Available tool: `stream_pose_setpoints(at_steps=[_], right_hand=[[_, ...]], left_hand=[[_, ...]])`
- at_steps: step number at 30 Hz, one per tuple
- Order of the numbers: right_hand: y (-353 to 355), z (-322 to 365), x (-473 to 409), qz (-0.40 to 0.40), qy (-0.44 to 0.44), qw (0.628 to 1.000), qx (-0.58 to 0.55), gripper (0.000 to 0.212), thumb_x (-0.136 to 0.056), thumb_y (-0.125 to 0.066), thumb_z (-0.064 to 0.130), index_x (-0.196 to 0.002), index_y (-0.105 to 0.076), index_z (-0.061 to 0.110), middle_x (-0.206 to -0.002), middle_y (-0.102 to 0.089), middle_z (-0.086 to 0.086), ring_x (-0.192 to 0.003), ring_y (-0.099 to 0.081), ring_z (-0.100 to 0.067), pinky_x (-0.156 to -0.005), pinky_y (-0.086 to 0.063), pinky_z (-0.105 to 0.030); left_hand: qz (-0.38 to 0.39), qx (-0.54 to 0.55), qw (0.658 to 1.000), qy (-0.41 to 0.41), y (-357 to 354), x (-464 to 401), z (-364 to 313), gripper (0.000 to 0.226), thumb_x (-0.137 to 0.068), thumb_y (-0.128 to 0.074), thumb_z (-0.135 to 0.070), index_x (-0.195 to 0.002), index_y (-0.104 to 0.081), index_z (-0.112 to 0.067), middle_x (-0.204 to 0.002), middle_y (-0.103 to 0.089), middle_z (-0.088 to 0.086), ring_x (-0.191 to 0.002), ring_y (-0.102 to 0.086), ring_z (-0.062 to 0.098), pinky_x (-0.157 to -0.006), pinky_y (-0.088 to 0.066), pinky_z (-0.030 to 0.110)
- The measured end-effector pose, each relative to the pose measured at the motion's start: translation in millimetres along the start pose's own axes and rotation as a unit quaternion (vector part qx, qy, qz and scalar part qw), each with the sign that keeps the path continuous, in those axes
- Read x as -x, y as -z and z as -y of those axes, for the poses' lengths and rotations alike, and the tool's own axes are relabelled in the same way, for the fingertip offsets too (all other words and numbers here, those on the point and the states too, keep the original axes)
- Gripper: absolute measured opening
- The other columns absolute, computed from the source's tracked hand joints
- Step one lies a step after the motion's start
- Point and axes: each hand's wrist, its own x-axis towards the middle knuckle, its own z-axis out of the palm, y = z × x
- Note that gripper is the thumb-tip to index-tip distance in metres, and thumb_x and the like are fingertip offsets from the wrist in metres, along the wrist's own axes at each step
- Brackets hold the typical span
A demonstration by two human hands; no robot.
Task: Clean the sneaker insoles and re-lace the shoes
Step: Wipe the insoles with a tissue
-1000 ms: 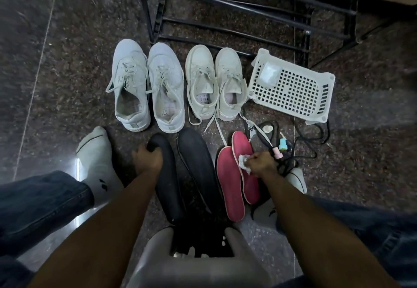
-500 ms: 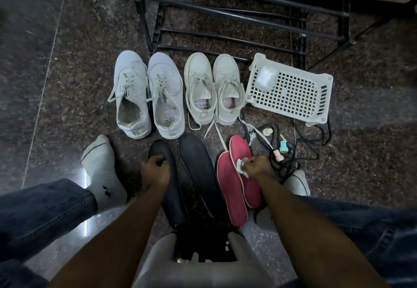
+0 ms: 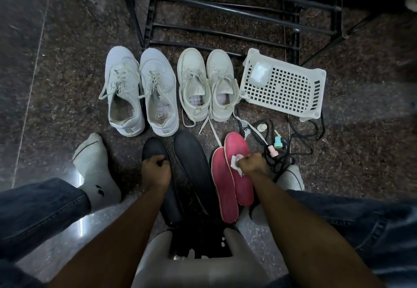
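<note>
1. Grey stool (image 3: 203, 263): nearest item, at the bottom edge between the person's forearms.
2. Black insoles, pair: left one (image 3: 162, 188) and right one (image 3: 191, 170) lie side by side on the floor just beyond the stool.
3. Left hand (image 3: 155, 170): fingers curled over the left black insole near its toe end, gripping it.
4. Pink insoles, pair: one (image 3: 224, 195) beside the black pair, the other (image 3: 242, 188) overlapping its right edge.
5. Right hand (image 3: 251, 163): fingers closed, pinching a white wipe (image 3: 235, 163) pressed on the right-side pink insole.
6. Socked feet: one (image 3: 94, 168) left of the black insoles, one (image 3: 291, 177) right of the pink pair.
7. Black laces (image 3: 300, 143) and small bottles (image 3: 278, 145): tangled right of the pink insoles.
8. White sneakers, two pairs: larger pair (image 3: 140, 91) beyond the black insoles; smaller pair (image 3: 207, 86) beyond the pink, laces loose.
9. White basket (image 3: 284, 86): right of the smaller pair.
10. Black rack (image 3: 225, 16): farthest, behind the sneakers.
</note>
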Motion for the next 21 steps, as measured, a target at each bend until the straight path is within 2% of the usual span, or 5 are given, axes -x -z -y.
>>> stream_pose_setpoints(at_steps=[5,9,15,18,21], right_hand=[[29,21,27,0.043,0.064,0.997,-0.032,0.026,-0.068,-0.063,0.028,-0.052,-0.065,0.007,-0.05,-0.064,-0.002,-0.053,-0.061,-0.014,-0.054,-0.045,-0.023],[53,54,61,0.089,0.093,0.977,-0.169,0.01,-0.067,-0.067,0.009,-0.069,-0.066,0.0,-0.057,-0.057,-0.008,-0.055,-0.055,-0.022,-0.054,-0.043,-0.029],[75,101,127,0.194,0.146,0.911,-0.332,0.009,-0.082,-0.056,0.006,-0.083,-0.065,0.009,-0.073,-0.06,-0.005,-0.067,-0.055,-0.016,-0.062,-0.05,-0.027],[80,113,150,0.182,0.183,0.904,-0.34,0.01,-0.08,-0.061,0.007,-0.087,-0.068,0.006,-0.078,-0.062,-0.01,-0.068,-0.054,-0.019,-0.058,-0.049,-0.026],[84,114,168,0.132,0.239,0.907,-0.32,0.008,-0.079,-0.063,0.004,-0.083,-0.069,0.0,-0.076,-0.063,-0.017,-0.057,-0.054,-0.022,-0.047,-0.045,-0.024]], left_hand=[[0.014,0.006,1.0,-0.014,5,12,-14,0.027,-0.085,-0.059,-0.008,-0.109,-0.072,-0.01,-0.114,-0.066,0.014,-0.107,-0.062,0.031,-0.096,-0.044,0.033],[0.09,0.112,0.989,0.027,9,25,-40,0.02,-0.085,-0.062,-0.01,-0.101,-0.072,-0.015,-0.108,-0.071,0.011,-0.088,-0.063,0.023,-0.081,-0.049,0.032],[0.346,0.298,0.889,0.025,43,69,-113,0.049,-0.096,-0.043,-0.056,-0.125,-0.061,-0.022,-0.116,-0.067,0.003,-0.103,-0.063,0.022,-0.091,-0.05,0.041],[0.433,0.396,0.809,0.029,62,88,-137,0.061,-0.091,-0.042,-0.062,-0.121,-0.065,-0.015,-0.099,-0.072,0.011,-0.085,-0.069,0.024,-0.078,-0.055,0.043],[0.468,0.412,0.781,0.024,74,96,-145,0.07,-0.085,-0.046,-0.069,-0.127,-0.062,-0.015,-0.105,-0.07,0.012,-0.096,-0.067,0.031,-0.083,-0.054,0.052]])
